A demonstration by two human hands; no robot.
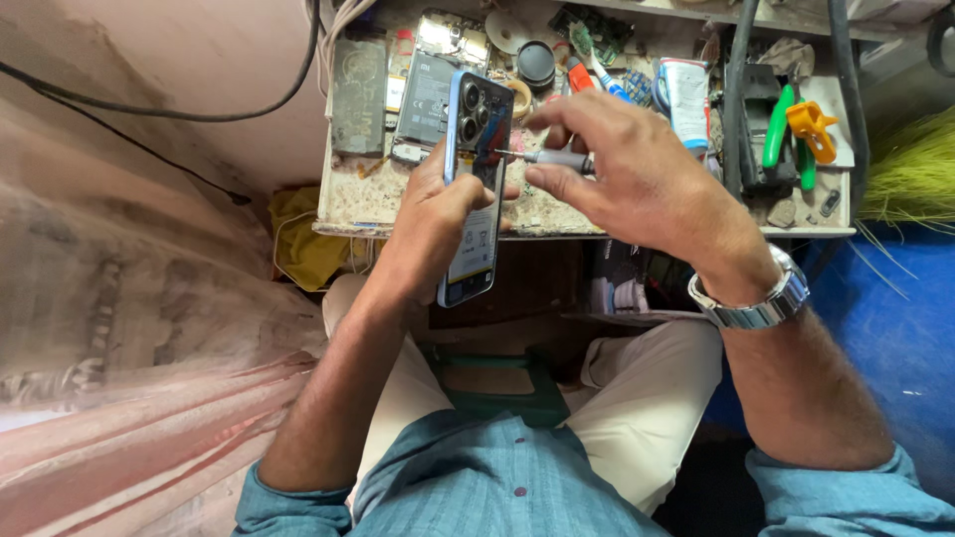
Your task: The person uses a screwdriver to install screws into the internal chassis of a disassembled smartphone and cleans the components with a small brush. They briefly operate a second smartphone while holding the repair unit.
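Observation:
My left hand (pixel 438 214) grips an opened blue smartphone (pixel 475 189) upright, its inner side with the camera module and battery facing me. My right hand (pixel 627 169), with a metal wristwatch (pixel 761 303) on the wrist, pinches a small grey screwdriver (pixel 552 158). The screwdriver's tip touches the phone's upper inside, just below the cameras. Both hands hover above the front edge of a small worn work table (pixel 398 204).
The table carries a dark phone back (pixel 356 96), another opened phone (pixel 426 97), a black round lid (pixel 536 62), a white tube (pixel 686 99), green and orange tools (pixel 796 129) and small parts. A yellow cloth (pixel 303 244) lies below. A wall stands left, a blue surface right.

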